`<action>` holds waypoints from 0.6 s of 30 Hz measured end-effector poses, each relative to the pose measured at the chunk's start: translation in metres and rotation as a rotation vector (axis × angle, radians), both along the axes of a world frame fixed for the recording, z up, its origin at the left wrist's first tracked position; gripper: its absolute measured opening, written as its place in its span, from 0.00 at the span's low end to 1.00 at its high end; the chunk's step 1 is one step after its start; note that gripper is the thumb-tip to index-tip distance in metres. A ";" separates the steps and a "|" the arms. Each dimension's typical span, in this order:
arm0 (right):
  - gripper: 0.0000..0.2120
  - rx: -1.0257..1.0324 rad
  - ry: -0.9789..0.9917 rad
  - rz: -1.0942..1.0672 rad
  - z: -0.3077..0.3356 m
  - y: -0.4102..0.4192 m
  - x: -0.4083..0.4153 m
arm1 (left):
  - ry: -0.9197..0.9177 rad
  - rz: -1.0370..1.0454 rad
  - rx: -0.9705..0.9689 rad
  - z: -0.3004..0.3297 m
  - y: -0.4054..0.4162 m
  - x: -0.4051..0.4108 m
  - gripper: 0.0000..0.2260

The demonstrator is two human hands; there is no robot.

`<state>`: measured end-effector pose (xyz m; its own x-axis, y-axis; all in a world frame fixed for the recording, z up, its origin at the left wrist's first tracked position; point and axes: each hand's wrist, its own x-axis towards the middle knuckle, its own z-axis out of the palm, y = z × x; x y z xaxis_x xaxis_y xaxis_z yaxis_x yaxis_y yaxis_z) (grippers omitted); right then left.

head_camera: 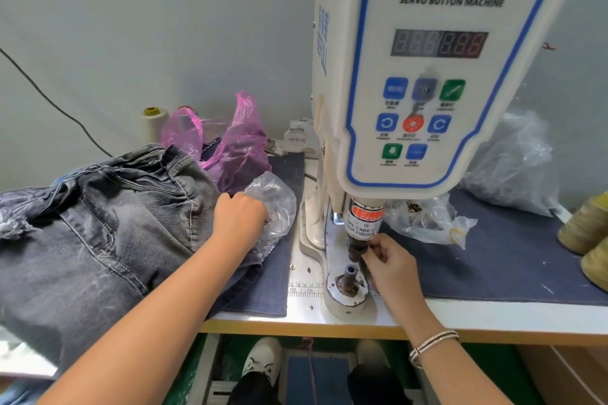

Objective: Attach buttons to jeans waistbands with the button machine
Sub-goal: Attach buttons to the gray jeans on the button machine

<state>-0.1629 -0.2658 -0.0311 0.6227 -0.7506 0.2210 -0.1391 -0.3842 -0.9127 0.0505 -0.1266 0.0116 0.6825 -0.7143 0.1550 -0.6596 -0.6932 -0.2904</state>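
Note:
The white servo button machine (424, 69) stands at the middle right of the table, its dark upper punch above the lower die (349, 276). My right hand (390, 261) is at the tip of the upper punch, fingers pinched there on something too small to make out. My left hand (238, 217) reaches into a clear plastic bag (276, 207) holding small silver parts, fingers curled inside it. Grey-washed jeans (98, 227) lie piled on the left of the table, under my left forearm.
A pink plastic bag (237, 145) and a cream thread cone (153, 123) sit at the back left. More clear bags (427, 220) lie right of the machine, with tan thread cones (589, 230) at the far right edge. A blue foot pedal (317, 378) sits below between two feet.

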 end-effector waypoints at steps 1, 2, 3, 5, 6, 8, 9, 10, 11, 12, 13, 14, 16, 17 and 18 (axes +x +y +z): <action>0.11 -0.006 0.001 0.000 0.000 0.000 0.000 | 0.003 -0.007 -0.005 -0.001 0.000 0.000 0.12; 0.11 -0.013 0.002 -0.001 -0.001 0.000 0.000 | 0.002 -0.011 -0.017 -0.002 0.000 0.001 0.12; 0.11 -0.018 0.002 0.000 -0.001 0.000 0.000 | 0.004 -0.014 -0.031 -0.003 0.000 0.001 0.12; 0.11 -0.014 -0.001 0.004 -0.002 -0.001 0.000 | 0.011 -0.021 -0.062 -0.004 0.001 0.002 0.13; 0.11 -0.012 -0.002 0.007 -0.002 -0.001 0.000 | 0.017 -0.022 -0.076 -0.004 0.001 0.003 0.14; 0.10 -0.010 -0.003 0.010 -0.003 -0.002 0.000 | 0.024 -0.026 -0.088 -0.006 0.002 0.004 0.14; 0.11 -0.008 -0.004 0.013 -0.004 -0.002 0.000 | 0.028 -0.025 -0.098 -0.006 0.002 0.003 0.13; 0.11 -0.002 -0.004 0.016 -0.004 -0.003 -0.001 | 0.036 -0.026 -0.120 -0.005 0.002 0.003 0.13; 0.10 0.005 -0.004 0.020 -0.005 -0.003 -0.001 | 0.053 -0.029 -0.160 -0.004 0.002 0.003 0.12; 0.10 0.012 -0.005 0.022 -0.005 -0.003 -0.001 | 0.079 -0.033 -0.215 -0.003 0.003 0.002 0.11; 0.10 0.017 -0.011 0.023 -0.005 -0.003 -0.001 | 0.110 -0.045 -0.279 -0.002 0.005 0.000 0.10; 0.10 0.024 -0.018 0.023 -0.006 -0.003 -0.001 | 0.128 -0.070 -0.343 -0.001 0.007 -0.003 0.09; 0.11 0.035 -0.030 0.023 -0.005 -0.002 -0.001 | 0.142 -0.135 -0.469 0.001 0.011 -0.013 0.08; 0.11 0.040 -0.038 0.020 -0.005 -0.002 -0.001 | 0.188 -0.159 -0.563 0.002 0.013 -0.021 0.07; 0.11 0.048 -0.051 0.014 -0.004 -0.001 -0.002 | 0.300 -0.164 -0.678 0.003 0.014 -0.032 0.06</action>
<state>-0.1649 -0.2670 -0.0355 0.6220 -0.7525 0.2165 -0.0869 -0.3411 -0.9360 0.0180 -0.1127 0.0145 0.6575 -0.6251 0.4207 -0.7534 -0.5419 0.3723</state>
